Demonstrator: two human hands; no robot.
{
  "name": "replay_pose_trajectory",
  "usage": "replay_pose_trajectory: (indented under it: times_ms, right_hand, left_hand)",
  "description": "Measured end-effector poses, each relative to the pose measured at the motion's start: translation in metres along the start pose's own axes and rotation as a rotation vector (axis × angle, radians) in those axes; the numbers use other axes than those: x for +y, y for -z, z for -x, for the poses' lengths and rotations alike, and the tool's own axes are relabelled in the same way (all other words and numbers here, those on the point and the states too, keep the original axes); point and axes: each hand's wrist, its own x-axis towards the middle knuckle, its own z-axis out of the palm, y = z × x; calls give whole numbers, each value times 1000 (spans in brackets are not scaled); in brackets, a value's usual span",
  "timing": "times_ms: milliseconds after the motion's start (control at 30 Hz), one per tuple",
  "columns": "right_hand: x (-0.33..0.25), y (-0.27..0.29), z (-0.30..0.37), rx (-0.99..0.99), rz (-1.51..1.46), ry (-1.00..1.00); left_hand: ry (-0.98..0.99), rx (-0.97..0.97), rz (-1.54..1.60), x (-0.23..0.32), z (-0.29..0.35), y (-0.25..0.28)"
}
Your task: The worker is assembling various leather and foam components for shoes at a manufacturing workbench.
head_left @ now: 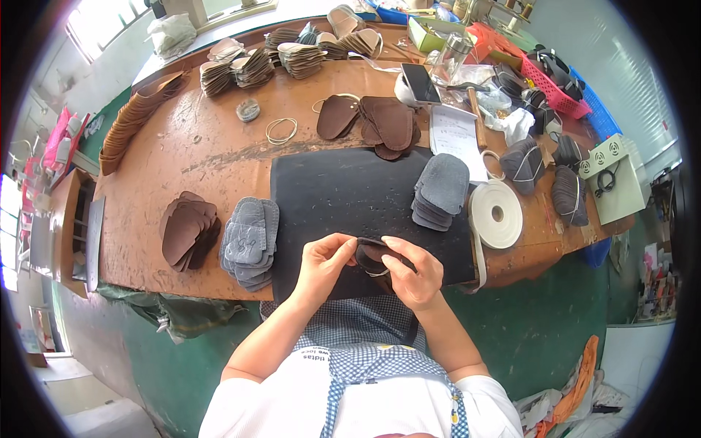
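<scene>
Worn brown wood forms the workbench (219,157), with a dark felt-like mat (343,193) at its centre. At the mat's near edge, low in the middle of the frame, both hands pinch a small dark brown leather piece (370,254): left hand (321,264) and right hand (415,271), fingers closed on its rounded edges. Just left lies a grey suede stack (250,241); right, a white tape roll (496,213).
</scene>
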Motion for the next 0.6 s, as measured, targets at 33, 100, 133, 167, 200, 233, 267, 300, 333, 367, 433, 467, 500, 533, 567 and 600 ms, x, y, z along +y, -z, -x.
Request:
replay_pose_trajectory:
  times_ms: [33, 100, 133, 167, 200, 233, 267, 300, 333, 367, 433, 467, 500, 533, 567, 600]
  right_hand:
    - [2, 0, 2, 7, -15, 4]
    - [3, -1, 3, 2, -79, -116]
    - [3, -2, 2, -1, -148, -232]
    - [-1, -6, 1, 32, -303, -414]
    - [-8, -3, 1, -32, -481, -720]
    - [-6, -2, 1, -127, -535, -820]
    - [-4, -1, 2, -221, -589, -920]
    - [-2, -4, 8, -227, -554, -910]
    - [0, -8, 11, -215, -385, -783]
    - [2, -9, 12, -200, -324, -755]
    - [2, -12, 11, -190, -264, -726]
    - [3, -14, 12, -182, -253, -730]
    - [5, -16, 12, -185, -242, -695]
    - [8, -18, 13, -188, -232, -661]
    - [10, -20, 16, -194, -220, -671]
    - [14, -22, 20, -182, -203, -674]
  left_hand:
    - [4, 2, 7, -1, -1, -1]
    - [1, 5, -19, -3, -2, -3]
    - [-5, 13, -46, -4, -2, -5]
    - [-8, 4, -44, -4, -1, -6]
    - [-10, 48, -140, -4, 1, -7]
    - [-14, 93, -236, -4, 2, -8]
    - [-19, 76, -233, -4, 3, -10]
    - [-270, 153, -444, -3, 2, -14]
    - [-526, 237, -649, -2, 3, -17]
    - [-569, 234, -756, -1, 5, -18]
    - [-598, 109, -812, 8, 9, -24]
    - [-621, -5, -872, 11, 10, -26]
    - [-540, -96, -921, 12, 11, -27]
    - [-500, -166, -1010, 5, 9, -24]
    - [-485, -190, -1039, -2, 9, -21]
    - [-472, -220, -1066, -2, 8, -22]
